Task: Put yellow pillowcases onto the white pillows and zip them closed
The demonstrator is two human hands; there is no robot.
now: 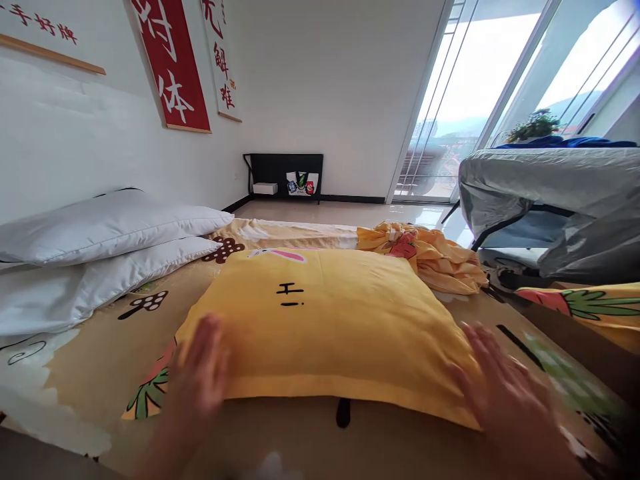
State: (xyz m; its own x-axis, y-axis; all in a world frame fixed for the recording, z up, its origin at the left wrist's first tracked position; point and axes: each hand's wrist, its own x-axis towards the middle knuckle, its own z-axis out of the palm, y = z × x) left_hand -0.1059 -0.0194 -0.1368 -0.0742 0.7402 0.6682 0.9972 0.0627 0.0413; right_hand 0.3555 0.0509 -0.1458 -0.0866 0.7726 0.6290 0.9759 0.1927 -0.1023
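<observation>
A plump pillow in a yellow pillowcase lies flat on the patterned bed sheet. Its case carries black lettering, part of a rabbit print at the far edge and a carrot print by the left corner. My left hand, smeared by motion, is over the pillow's left side with its fingers extended. At the right edge is my right hand, fingers stretched out and palm turned toward the pillow. Neither hand grips anything; whether they press on the fabric I cannot tell.
Two white pillows are stacked at the left by the wall. Bunched yellow cloth lies beyond the yellow pillow. At the right stands a plastic-covered piece of furniture, with carrot-print fabric nearer me. A low black stand is against the far wall.
</observation>
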